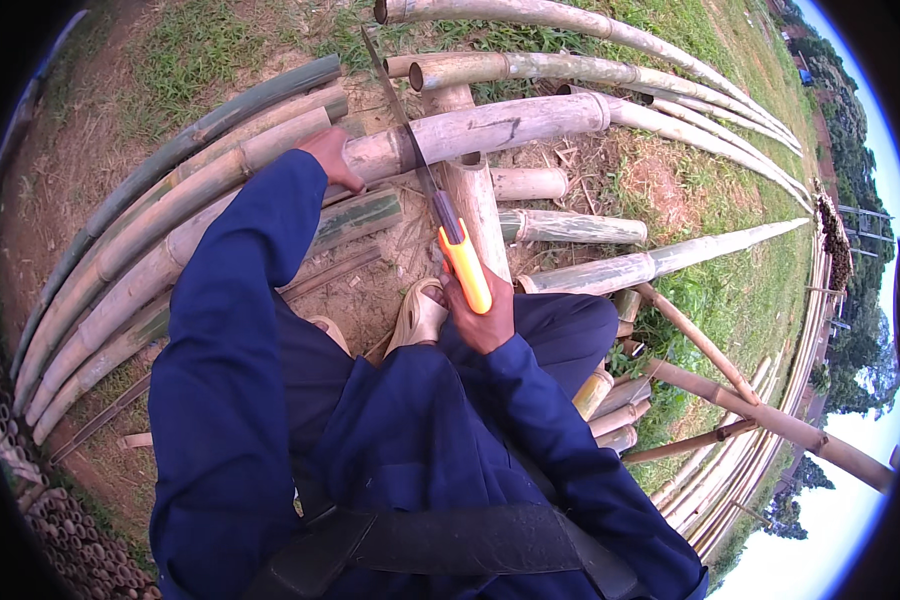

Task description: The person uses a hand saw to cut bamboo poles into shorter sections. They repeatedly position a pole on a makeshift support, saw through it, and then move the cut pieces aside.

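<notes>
A handsaw [462, 268] with a yellow-orange handle is gripped in my right hand [485, 325], just above my right thigh. Its long dark blade points away from me and lies across a thick, pale bamboo pole [510, 122]. To the left of the blade, my left hand [332, 158] clasps the same pole, its thumb on the near side and its fingers partly hidden over the far side. Beneath that pole, a shorter bamboo log [478, 215] runs crosswise and props it. Whether the teeth have cut into the pole cannot be made out.
Several bamboo poles [120, 240] lie side by side at the left, and more [570, 68] stretch off at the far right. Cut pieces [580, 228] rest beyond my right knee. A bamboo frame [710, 385] stands at the right. My sandalled foot [420, 315] is close to the saw handle.
</notes>
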Available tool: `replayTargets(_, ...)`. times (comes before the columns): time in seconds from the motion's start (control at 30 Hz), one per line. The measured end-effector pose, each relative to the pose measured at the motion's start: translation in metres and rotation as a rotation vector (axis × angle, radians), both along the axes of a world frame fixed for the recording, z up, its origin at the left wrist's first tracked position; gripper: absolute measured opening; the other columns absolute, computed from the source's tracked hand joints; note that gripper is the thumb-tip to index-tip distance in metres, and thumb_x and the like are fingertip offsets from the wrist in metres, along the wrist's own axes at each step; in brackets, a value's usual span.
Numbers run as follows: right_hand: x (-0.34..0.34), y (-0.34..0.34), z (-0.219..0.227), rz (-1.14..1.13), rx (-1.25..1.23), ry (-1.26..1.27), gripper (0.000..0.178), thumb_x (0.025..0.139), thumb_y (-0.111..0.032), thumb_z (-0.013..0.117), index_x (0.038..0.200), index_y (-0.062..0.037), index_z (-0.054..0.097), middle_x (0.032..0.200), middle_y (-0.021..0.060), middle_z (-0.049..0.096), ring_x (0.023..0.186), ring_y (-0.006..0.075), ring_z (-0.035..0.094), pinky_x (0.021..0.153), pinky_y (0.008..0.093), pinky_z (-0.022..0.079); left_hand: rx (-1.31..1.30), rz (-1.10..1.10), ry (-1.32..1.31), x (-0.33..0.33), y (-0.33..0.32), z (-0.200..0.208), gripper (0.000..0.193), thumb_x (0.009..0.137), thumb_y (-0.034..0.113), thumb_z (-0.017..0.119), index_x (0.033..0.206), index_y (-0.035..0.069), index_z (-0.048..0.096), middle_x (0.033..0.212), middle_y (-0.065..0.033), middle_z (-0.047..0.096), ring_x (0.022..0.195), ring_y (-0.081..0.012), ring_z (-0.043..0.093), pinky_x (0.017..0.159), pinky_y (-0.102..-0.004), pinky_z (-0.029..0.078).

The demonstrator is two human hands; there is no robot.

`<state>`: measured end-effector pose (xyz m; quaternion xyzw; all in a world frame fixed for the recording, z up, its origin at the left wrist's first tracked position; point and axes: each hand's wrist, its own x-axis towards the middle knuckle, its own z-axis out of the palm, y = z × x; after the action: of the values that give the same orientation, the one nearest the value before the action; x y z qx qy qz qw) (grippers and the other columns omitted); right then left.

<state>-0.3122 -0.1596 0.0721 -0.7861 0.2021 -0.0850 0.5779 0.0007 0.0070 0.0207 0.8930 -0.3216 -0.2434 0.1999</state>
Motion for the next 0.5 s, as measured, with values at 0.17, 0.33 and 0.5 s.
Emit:
replayTargets(0.17,-0.118,0.007,0.040,0.026,-0.207,0.058,0.028,0.089,-0.002,0.073,0.116,0.0024,0.071,0.084,0.0133,0.073,0.070,0.0176,0.070,0.070,0.0309,0.054,0.055,0.051,-0.041,0.014,0.002,-0.011,0.080,0.054,0.043,0.090,0.113,-0.006,0.068,0.115,-0.0248,0.070,0.110,-0.0380,0.068,0.096,-0.0447,0.054)
replayTargets(0.33,-0.027,0.000,0.029,-0.022,-0.055,0.080,0.020,0.092,-0.007,0.073,0.110,0.0019,0.071,0.079,0.0134,0.070,0.067,0.0150,0.066,0.068,0.0313,0.053,0.005,-0.001,-0.030,0.010,-0.002,-0.031,0.078,0.054,0.043,0.090,0.113,-0.004,0.071,0.107,-0.0251,0.073,0.103,-0.0384,0.071,0.093,-0.0450,0.055)
replayTargets(0.5,-0.009,-0.004,-0.006,0.008,-0.050,-0.008,0.022,0.092,-0.009,0.073,0.111,0.0022,0.070,0.078,0.0129,0.070,0.071,0.0130,0.066,0.069,0.0309,0.053,-0.023,0.000,-0.011,0.013,-0.001,-0.025,0.071,0.055,0.042,0.089,0.114,0.005,0.075,0.103,-0.0220,0.075,0.100,-0.0377,0.072,0.091,-0.0456,0.056)
